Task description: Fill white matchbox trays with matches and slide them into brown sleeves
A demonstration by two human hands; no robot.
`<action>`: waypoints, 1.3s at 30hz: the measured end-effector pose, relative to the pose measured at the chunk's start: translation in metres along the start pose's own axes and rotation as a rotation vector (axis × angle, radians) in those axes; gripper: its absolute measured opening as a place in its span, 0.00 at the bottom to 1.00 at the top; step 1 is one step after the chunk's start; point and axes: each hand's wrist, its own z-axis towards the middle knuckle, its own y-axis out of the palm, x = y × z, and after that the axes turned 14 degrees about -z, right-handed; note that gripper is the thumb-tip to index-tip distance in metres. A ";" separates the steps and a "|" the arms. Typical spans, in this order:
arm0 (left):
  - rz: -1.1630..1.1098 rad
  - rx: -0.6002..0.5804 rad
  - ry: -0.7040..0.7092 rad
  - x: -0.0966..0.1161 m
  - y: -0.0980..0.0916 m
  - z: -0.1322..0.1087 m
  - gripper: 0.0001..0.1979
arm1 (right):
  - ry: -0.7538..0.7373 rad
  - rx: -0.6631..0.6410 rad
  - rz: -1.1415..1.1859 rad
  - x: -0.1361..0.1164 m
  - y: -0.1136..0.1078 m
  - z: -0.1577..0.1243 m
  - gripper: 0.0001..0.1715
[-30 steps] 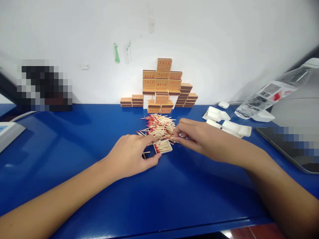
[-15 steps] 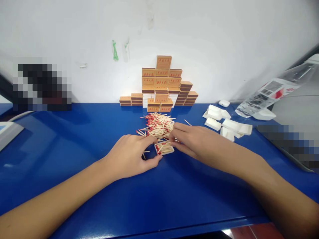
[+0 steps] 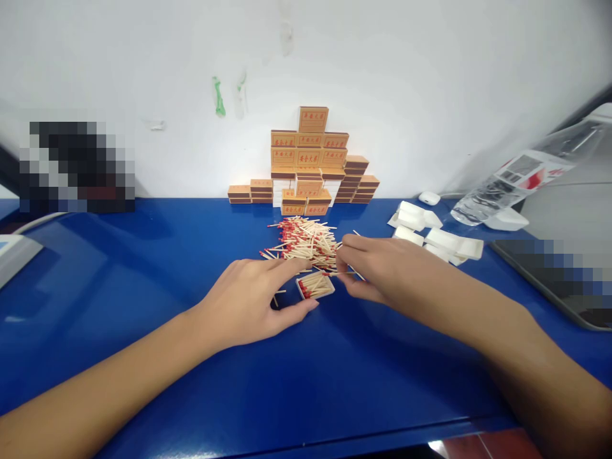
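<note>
A small white matchbox tray point(image 3: 329, 293) lies on the blue table, with red-tipped matches point(image 3: 313, 285) side by side in it. My left hand point(image 3: 258, 296) curves about the tray's left end, thumb and forefinger apart, holding nothing. To the right, my right hand point(image 3: 373, 264) has its fingers pinched on a match whose red head points left over the tray's far edge. Whether it grips more than one match is hidden. A loose heap of matches point(image 3: 308, 239) spreads just behind the tray.
Orange matchboxes point(image 3: 308, 158) are stacked against the wall behind the heap. White empty trays point(image 3: 454, 242) lie at the right, near a tilted plastic bottle point(image 3: 526, 172) and a dark phone-like slab point(image 3: 549, 280). A white device point(image 3: 19, 261) sits at the left edge.
My right hand has drawn back slightly to the right from the tray, and a match now shows in its fingers. My left forefinger and thumb have extended slightly to the right.
</note>
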 end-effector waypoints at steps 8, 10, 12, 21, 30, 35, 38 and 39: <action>-0.014 -0.040 -0.015 -0.005 0.003 0.000 0.17 | -0.052 0.010 0.143 -0.015 -0.011 0.010 0.07; -0.026 -0.041 -0.013 -0.005 0.003 0.000 0.15 | -0.071 -0.019 0.104 -0.021 -0.008 0.014 0.08; -0.029 -0.043 -0.008 -0.004 0.003 -0.001 0.15 | -0.072 -0.039 0.066 -0.024 -0.005 0.017 0.08; -0.037 -0.052 -0.013 -0.004 0.002 -0.001 0.14 | -0.005 -0.035 0.261 -0.014 -0.005 0.013 0.09; -0.039 -0.044 -0.021 -0.003 0.003 0.000 0.15 | 0.023 -0.096 0.308 -0.008 -0.005 0.012 0.06; -0.058 -0.049 0.012 -0.004 0.004 0.000 0.12 | -0.021 -0.061 0.384 -0.019 -0.002 0.016 0.05; -0.065 -0.060 0.011 -0.005 0.003 0.000 0.12 | -0.017 -0.064 0.366 -0.020 -0.002 0.017 0.07; -0.066 -0.061 0.010 -0.005 0.002 0.000 0.12 | -0.009 -0.064 0.352 -0.020 -0.002 0.017 0.06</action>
